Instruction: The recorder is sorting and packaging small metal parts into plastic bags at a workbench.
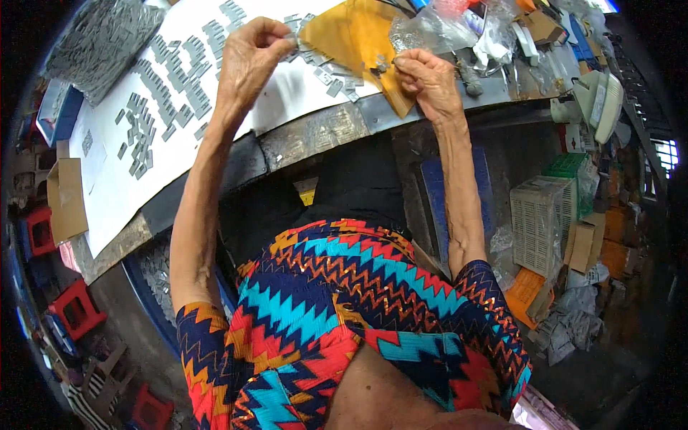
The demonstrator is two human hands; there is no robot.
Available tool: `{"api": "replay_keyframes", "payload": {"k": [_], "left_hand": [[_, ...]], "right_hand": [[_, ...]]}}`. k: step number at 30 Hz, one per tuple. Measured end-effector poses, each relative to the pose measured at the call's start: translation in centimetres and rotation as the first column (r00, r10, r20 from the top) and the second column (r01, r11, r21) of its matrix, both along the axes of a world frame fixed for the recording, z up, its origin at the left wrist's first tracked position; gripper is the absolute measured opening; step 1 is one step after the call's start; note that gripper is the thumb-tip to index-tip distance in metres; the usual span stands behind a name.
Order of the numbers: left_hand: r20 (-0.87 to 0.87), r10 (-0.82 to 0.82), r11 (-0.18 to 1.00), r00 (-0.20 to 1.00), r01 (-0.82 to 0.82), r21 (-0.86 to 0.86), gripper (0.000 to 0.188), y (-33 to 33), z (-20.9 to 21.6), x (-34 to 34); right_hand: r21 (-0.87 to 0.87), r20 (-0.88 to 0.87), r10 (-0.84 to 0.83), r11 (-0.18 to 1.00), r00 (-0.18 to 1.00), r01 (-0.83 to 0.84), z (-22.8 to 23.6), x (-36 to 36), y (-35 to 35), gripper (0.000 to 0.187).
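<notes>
My left hand (252,61) is over the white sheet (97,165), its thumb and index finger pinched on a small grey piece (292,37). Beside the fingertips lies an amber, see-through sheet (344,32) that hangs over the table's front edge. My right hand (431,82) is closed in a pinch at that sheet's right side. Some small grey and dark bits (380,68) show next to its fingertips, and what it grips is too small to make out. Many flat grey rectangular pieces (161,89) lie in rows and loose groups on the white sheet.
A clear bag full of grey pieces (104,46) sits at the far left, by a blue bin (59,107) and a cardboard box (68,197). Crumpled plastic bags (437,29) crowd the table's back right. Crates (541,222) stand right of me; red stools (77,308) stand left.
</notes>
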State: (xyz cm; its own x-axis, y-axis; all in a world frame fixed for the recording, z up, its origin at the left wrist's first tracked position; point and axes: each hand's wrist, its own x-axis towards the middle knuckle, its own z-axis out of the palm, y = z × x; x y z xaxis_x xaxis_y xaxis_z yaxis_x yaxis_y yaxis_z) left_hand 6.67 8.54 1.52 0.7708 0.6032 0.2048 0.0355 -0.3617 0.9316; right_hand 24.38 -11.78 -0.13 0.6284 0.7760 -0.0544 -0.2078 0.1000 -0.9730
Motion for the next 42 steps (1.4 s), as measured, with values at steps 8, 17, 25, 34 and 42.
{"api": "replay_keyframes", "payload": {"k": [8,17,25,34,42], "left_hand": [[0.170,-0.081,0.872,0.982,0.153,-0.466,0.020,-5.2,0.0,-2.6],[0.156,0.025,0.831,0.987,0.066,-0.553,0.018,-7.3,-0.6,-3.7],[0.138,0.054,0.879,0.989,0.019,-0.477,0.017,-8.0,-0.8,-4.2],[0.078,0.066,0.960,0.995,-0.042,-0.276,0.014,-8.5,-1.1,-4.5],[0.069,-0.017,0.911,0.997,0.044,-0.411,0.016,-7.7,-1.2,-4.9]], "right_hand": [[0.020,-0.034,0.140,0.990,0.990,-0.140,1.6,-4.2,-0.1,0.005],[0.025,-0.049,0.162,0.987,0.986,-0.161,1.8,-8.6,0.7,0.008],[-0.020,0.056,0.116,0.993,0.992,-0.115,1.3,-9.9,1.3,0.008],[-0.166,0.108,0.164,0.975,0.980,-0.145,1.5,-10.2,1.4,0.009],[-0.162,0.055,0.252,0.957,0.966,-0.240,1.2,-9.8,1.4,0.011]]}}
